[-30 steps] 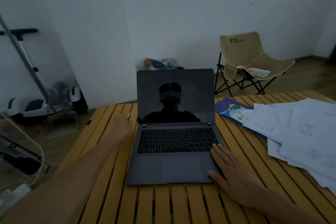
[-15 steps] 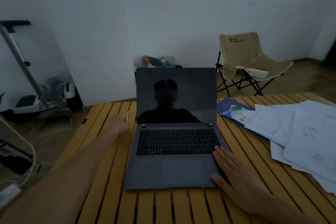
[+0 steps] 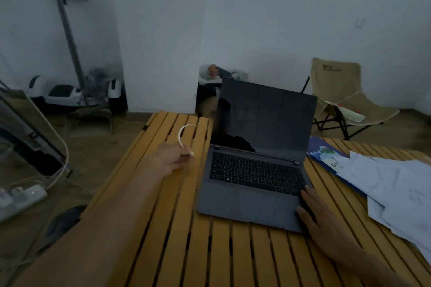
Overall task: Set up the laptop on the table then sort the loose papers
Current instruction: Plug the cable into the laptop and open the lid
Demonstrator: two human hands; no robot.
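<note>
The laptop point(image 3: 256, 158) stands open on the slatted wooden tabletop point(image 3: 177, 240), a little right of centre, its lid upright and its screen dark (nothing lit on it that can be made out), so placing and opening it look done. What seems to be in hand is the power lead: the left hand point(image 3: 171, 161) lies on the tabletop just left of the laptop's far left corner, its fingers pinching the plug end of a white cable point(image 3: 184, 134), which loops up and away toward the far side; the plug is near the laptop's edge but apart from it, so it does not appear to be plugged in yet. The right hand point(image 3: 319, 216) rests flat on the near right corner of the laptop, fingers straight and spread, grasping nothing, likely steadying the machine.

The loose papers point(image 3: 396, 189) lie in an untidy overlapping heap at the right of the tabletop, partly covering a blue folder point(image 3: 326, 154) just right of the screen. They look untouched, so the sorting half of the task is, by my judgement, wholly left to do, after the cable goes in
</note>
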